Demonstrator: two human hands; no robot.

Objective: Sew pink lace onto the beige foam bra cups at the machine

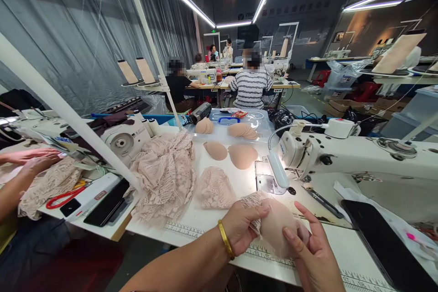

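Between my two hands, over the table's front edge, is a beige bra cup [278, 226] with a piece of pale lace [253, 200] at its left side. My left hand [241, 223], with a gold bangle at the wrist, pinches the lace and the cup's left edge. My right hand [313, 248] grips the cup's right side between thumb and fingers, its index finger stretched out. Beyond lie a lace-covered piece [215, 188] and two bare beige cups, one left [215, 150] and one right [242, 156]. A heap of pale lace [164, 175] lies to the left.
A sewing machine [342, 146] with a lit lamp [278, 171] stands at the right. Tweezers or a slim cutter [323, 202] and a black phone [386, 242] lie there too. Stacked cups [242, 131] rest on a plastic box lid. At far left, a co-worker's hands [37, 159] handle lace.
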